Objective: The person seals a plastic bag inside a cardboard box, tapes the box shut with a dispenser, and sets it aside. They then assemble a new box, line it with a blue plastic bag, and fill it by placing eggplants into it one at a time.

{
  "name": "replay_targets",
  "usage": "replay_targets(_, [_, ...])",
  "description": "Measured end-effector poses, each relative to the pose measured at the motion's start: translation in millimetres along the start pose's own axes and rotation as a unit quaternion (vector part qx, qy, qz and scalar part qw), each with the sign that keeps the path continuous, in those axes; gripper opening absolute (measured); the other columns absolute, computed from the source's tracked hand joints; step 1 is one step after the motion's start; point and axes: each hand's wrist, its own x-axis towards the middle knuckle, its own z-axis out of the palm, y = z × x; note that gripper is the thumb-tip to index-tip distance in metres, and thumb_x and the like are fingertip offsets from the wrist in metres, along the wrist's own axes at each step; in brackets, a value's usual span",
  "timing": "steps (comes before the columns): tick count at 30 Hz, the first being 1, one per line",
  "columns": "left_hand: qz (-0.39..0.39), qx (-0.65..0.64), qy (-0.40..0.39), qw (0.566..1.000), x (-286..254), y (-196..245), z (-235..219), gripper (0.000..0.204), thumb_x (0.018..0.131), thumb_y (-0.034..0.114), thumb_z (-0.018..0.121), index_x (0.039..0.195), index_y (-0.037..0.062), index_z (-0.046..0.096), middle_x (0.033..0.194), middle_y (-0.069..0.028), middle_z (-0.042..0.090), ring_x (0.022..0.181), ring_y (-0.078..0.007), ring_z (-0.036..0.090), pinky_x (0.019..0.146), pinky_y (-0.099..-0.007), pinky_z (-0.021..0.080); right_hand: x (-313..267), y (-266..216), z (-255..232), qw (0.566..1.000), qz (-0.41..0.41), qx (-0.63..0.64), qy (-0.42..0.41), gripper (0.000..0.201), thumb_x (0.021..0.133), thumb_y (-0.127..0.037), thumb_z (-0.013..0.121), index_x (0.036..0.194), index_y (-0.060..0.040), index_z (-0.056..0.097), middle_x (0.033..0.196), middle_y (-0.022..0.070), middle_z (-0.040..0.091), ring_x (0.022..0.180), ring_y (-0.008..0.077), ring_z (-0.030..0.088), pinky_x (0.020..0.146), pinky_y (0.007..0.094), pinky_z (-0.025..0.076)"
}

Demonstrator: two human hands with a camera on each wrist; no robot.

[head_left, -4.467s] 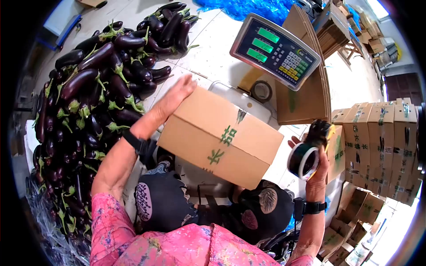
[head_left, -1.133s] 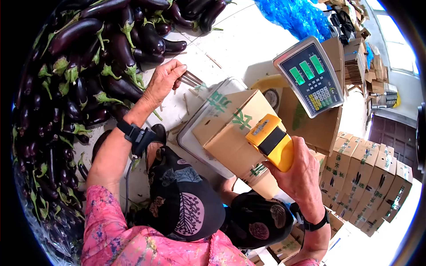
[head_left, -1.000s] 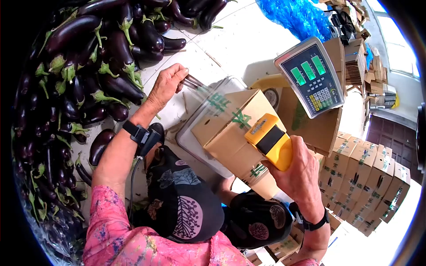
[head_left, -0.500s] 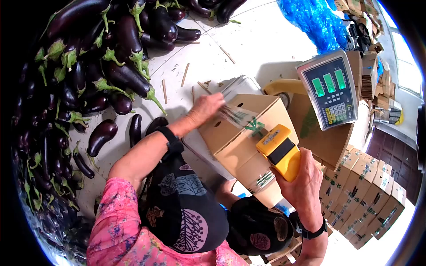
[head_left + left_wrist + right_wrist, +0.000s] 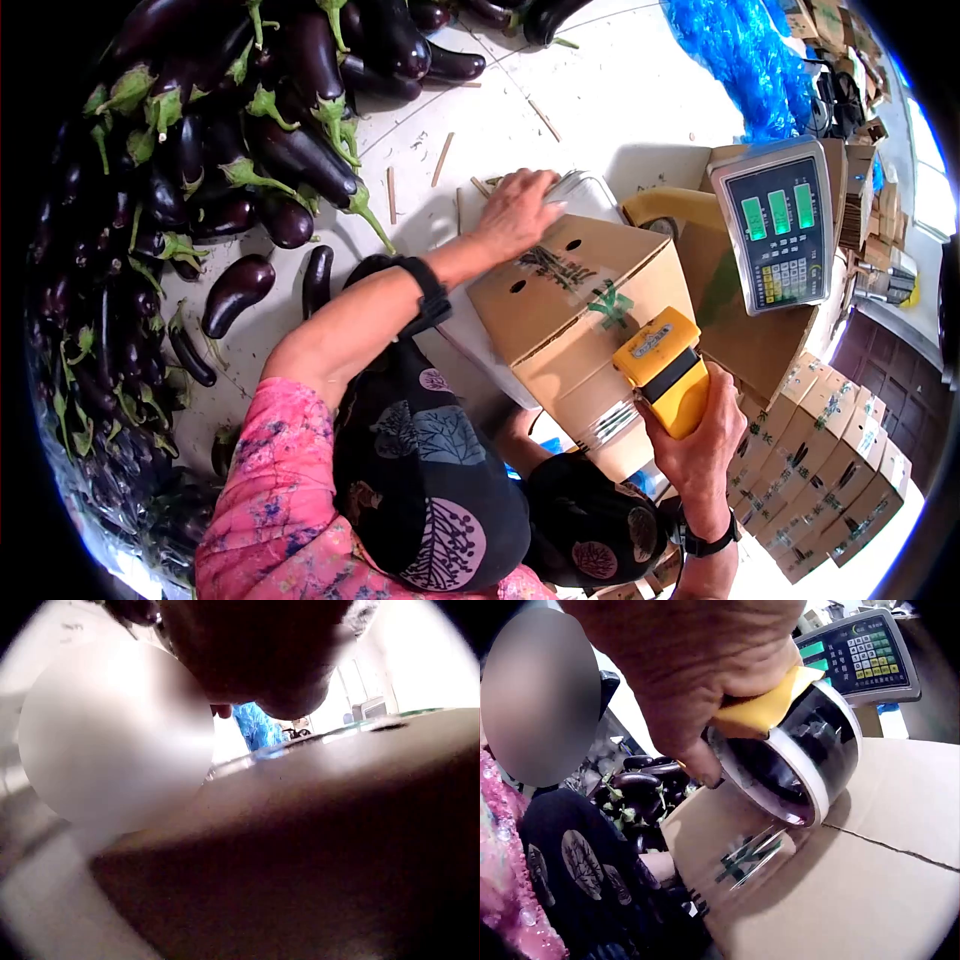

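Carton of brown cardboard (image 5: 545,345) sat tilted before me, beside the grey scale display (image 5: 775,225). My right hand (image 5: 702,440) gripped the yellow, black-banded tape dispenser (image 5: 655,345) over it; my left hand (image 5: 512,217), fingers extended, lay at the carton's holed face. Done well, I judged: clear glossy tape (image 5: 761,862) taut, smoothed flat. Dispenser's front pointed up-left toward that face, long axis running back into my right palm; carton's long axis unclear.

Heaped eggplants (image 5: 305,158), a scale (image 5: 776,228) and stacked cartons (image 5: 812,465) mark a packing room.
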Motion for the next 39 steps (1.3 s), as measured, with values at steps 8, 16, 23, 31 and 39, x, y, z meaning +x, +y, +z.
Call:
replay_targets(8, [0.140, 0.135, 0.039, 0.980, 1.0, -38.7, 37.8, 0.033, 0.094, 0.028, 0.054, 0.120, 0.0113, 0.064, 0.124, -0.0139, 0.059, 0.121, -0.0345, 0.049, 0.102, -0.0469, 0.041, -2.2, 14.0, 0.5, 0.997, -0.044, 0.059, 0.026, 0.062, 0.068, -0.024, 0.086, 0.116, -0.0012, 0.055, 0.087, 0.0176, 0.063, 0.077, 0.0360, 0.066, 0.070, 0.0411, 0.054])
replay_targets(16, [0.065, -0.176, -0.097, 0.977, 12.6, 166.4, -45.4, 0.043, 0.105, 0.034, 0.047, 0.125, -0.0024, 0.056, 0.123, -0.0231, 0.060, 0.120, -0.0380, 0.055, 0.105, -0.0433, 0.042, -5.0, 16.9, 1.1, 0.995, -0.055, 0.073, 0.049, 0.060, 0.067, -0.026, 0.087, 0.113, -0.0010, 0.056, 0.089, 0.0162, 0.063, 0.079, 0.0362, 0.065, 0.070, 0.0406, 0.053])
replay_targets(23, [0.107, 0.073, -0.066, 0.989, 5.9, 168.9, -29.3, 0.053, 0.100, 0.038, 0.052, 0.139, 0.0025, 0.046, 0.129, -0.0260, 0.056, 0.118, -0.0428, 0.055, 0.101, -0.0471, 0.045, -4.3, 18.2, -2.8, 0.994, -0.059, 0.089, 0.036, 0.054, 0.072, -0.034, 0.084, 0.105, -0.0032, 0.054, 0.087, 0.0175, 0.062, 0.081, 0.0381, 0.064, 0.068, 0.0459, 0.051])
replay_targets(31, [0.126, 0.252, -0.131, 0.950, 13.9, 154.8, -31.8, 0.052, 0.100, 0.030, 0.050, 0.145, 0.0069, 0.040, 0.125, -0.0306, 0.058, 0.100, -0.0496, 0.062, 0.085, -0.0533, 0.052, -79.0, 79.6, -20.6, 0.998, -0.031, 0.053, 0.029, 0.054, 0.072, -0.029, 0.084, 0.108, -0.0038, 0.053, 0.091, 0.0168, 0.061, 0.084, 0.0382, 0.065, 0.071, 0.0461, 0.053])
replay_targets(39, [0.048, 0.270, -0.122, 0.954, 12.8, 184.8, -35.2, 0.059, 0.101, 0.041, 0.046, 0.148, 0.0069, 0.035, 0.091, -0.0311, 0.067, 0.088, -0.0522, 0.064, 0.080, -0.0578, 0.049, -197.6, 182.8, 22.6, 0.992, 0.049, 0.088, 0.075, 0.053, 0.073, -0.028, 0.081, 0.111, -0.0037, 0.054, 0.090, 0.0156, 0.060, 0.083, 0.0379, 0.063, 0.070, 0.0441, 0.051])
